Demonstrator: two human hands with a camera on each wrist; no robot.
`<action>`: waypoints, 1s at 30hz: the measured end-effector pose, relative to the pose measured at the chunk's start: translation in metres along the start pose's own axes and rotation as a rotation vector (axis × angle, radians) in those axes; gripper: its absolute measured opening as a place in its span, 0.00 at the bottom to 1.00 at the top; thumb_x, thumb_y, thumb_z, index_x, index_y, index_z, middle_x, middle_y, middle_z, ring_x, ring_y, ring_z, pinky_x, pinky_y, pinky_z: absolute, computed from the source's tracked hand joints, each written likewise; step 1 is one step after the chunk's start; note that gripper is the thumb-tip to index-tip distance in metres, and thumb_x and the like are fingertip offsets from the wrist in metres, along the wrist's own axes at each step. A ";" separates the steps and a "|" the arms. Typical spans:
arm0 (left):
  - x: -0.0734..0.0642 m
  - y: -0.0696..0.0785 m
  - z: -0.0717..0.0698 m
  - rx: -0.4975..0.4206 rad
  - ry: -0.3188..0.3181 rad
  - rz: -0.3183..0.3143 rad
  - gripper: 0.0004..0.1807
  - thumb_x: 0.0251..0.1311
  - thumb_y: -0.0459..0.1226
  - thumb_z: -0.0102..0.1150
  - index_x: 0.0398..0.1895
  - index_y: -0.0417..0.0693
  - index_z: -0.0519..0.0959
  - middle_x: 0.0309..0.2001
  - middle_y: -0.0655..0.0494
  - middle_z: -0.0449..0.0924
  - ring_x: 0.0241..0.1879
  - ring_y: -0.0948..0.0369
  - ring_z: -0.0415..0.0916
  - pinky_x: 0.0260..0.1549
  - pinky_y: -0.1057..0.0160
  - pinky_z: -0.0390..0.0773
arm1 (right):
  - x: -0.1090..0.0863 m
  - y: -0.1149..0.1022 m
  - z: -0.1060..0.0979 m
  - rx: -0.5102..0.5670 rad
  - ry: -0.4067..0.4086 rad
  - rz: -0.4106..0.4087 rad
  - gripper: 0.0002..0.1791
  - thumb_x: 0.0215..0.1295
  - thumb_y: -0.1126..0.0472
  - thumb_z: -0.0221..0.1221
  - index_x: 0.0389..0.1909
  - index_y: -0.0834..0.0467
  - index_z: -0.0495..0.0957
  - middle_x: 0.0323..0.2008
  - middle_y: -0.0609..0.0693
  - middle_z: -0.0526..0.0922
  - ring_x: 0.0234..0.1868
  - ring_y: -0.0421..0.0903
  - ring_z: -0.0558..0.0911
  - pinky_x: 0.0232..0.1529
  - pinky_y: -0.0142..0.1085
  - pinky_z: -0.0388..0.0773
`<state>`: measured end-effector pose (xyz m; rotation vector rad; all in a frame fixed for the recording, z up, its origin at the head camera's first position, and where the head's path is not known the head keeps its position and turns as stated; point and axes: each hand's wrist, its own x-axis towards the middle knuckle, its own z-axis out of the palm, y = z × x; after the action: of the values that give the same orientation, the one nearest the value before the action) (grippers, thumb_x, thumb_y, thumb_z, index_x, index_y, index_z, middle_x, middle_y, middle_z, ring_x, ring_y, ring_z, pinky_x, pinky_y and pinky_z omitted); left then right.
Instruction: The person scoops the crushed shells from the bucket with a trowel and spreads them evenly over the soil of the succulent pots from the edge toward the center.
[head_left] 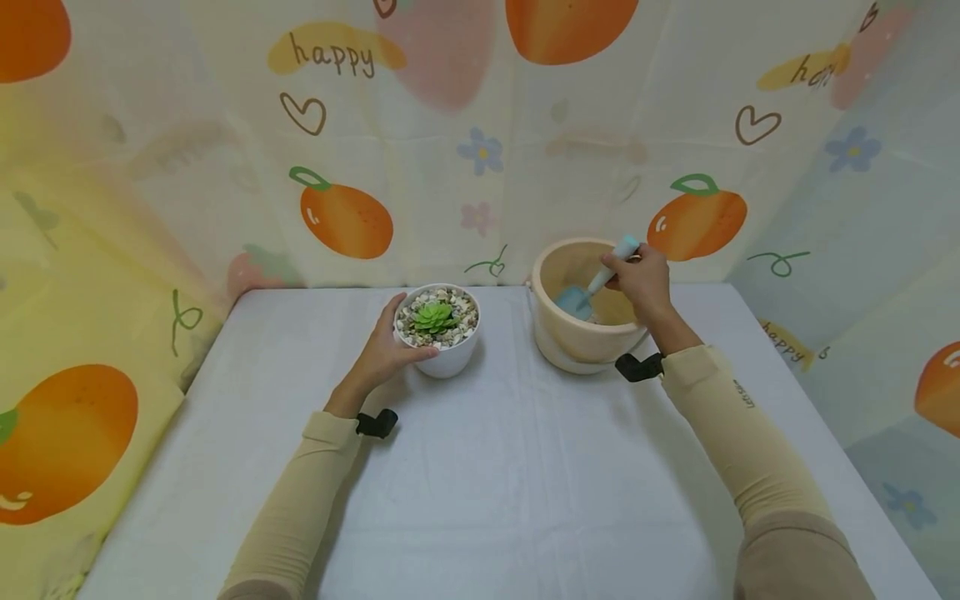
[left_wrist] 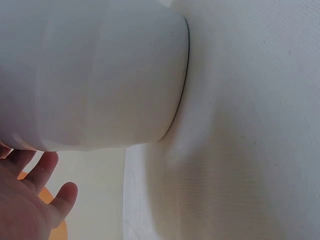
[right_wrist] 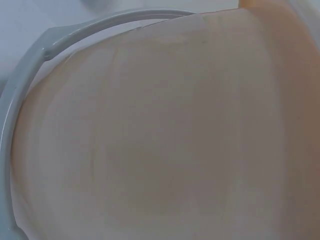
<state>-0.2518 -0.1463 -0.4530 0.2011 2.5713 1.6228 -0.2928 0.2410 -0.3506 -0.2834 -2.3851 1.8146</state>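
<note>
A white flower pot (head_left: 447,360) stands on the table, filled with pebbles (head_left: 411,322) around a green succulent (head_left: 435,317). My left hand (head_left: 384,350) holds the pot's left side, thumb across the front and fingers round the far side. In the left wrist view, fingertips of the left hand (left_wrist: 30,195) lie against the wall of the pot (left_wrist: 100,75). My right hand (head_left: 643,279) grips a small light-blue toy shovel (head_left: 606,271) by its handle. The shovel's blade points down inside a beige bucket (head_left: 577,335). The bucket's wall (right_wrist: 160,125) fills the right wrist view.
A pale bucket handle (right_wrist: 15,100) hangs down round the bucket's outside. The white-covered table (head_left: 495,483) ends at a curtain (head_left: 442,175) printed with oranges just behind the pot and bucket. Similar curtains hang at both sides.
</note>
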 end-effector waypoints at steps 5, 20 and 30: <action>0.001 0.001 0.001 0.002 -0.005 -0.004 0.64 0.45 0.48 0.76 0.78 0.52 0.40 0.78 0.46 0.44 0.77 0.46 0.44 0.71 0.37 0.50 | 0.002 -0.001 -0.005 -0.063 -0.050 0.012 0.19 0.66 0.57 0.61 0.49 0.67 0.71 0.38 0.50 0.74 0.28 0.34 0.81 0.37 0.29 0.83; 0.003 0.004 0.000 0.034 -0.008 -0.007 0.64 0.45 0.47 0.76 0.78 0.52 0.40 0.78 0.45 0.44 0.77 0.45 0.44 0.71 0.37 0.50 | 0.008 -0.007 -0.031 -0.220 -0.019 0.034 0.30 0.71 0.58 0.54 0.68 0.70 0.63 0.60 0.65 0.74 0.46 0.48 0.82 0.55 0.39 0.80; -0.001 0.003 -0.001 0.025 -0.003 -0.004 0.64 0.45 0.47 0.76 0.78 0.52 0.40 0.78 0.45 0.44 0.77 0.46 0.44 0.71 0.37 0.51 | 0.001 -0.003 -0.040 -0.341 0.082 -0.083 0.21 0.68 0.61 0.58 0.57 0.69 0.76 0.52 0.66 0.79 0.46 0.52 0.80 0.34 0.21 0.75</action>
<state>-0.2510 -0.1462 -0.4496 0.1997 2.5891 1.5882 -0.2858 0.2780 -0.3367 -0.2814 -2.5961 1.3289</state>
